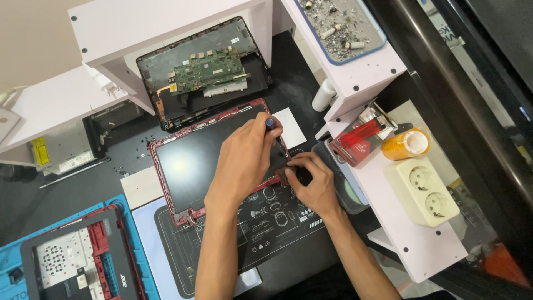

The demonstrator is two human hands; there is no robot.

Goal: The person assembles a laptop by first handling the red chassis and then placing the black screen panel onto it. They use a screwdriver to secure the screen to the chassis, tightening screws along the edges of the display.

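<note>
A laptop screen panel point(189, 166) with a red frame lies flat on the black desk. My left hand point(244, 158) is closed around a screwdriver with a blue cap point(270, 123), held upright over the panel's right edge. My right hand point(313, 180) pinches the panel's lower right corner at the hinge. The screwdriver's tip is hidden behind my hands.
An open laptop base point(200, 75) with a green circuit board sits behind the panel. A blue mat with another laptop part point(78, 261) lies front left. On the white shelf at right stand a power socket block point(425, 191), an orange roll point(408, 144) and a red pack point(361, 139). Small screws point(133, 145) are scattered on the desk.
</note>
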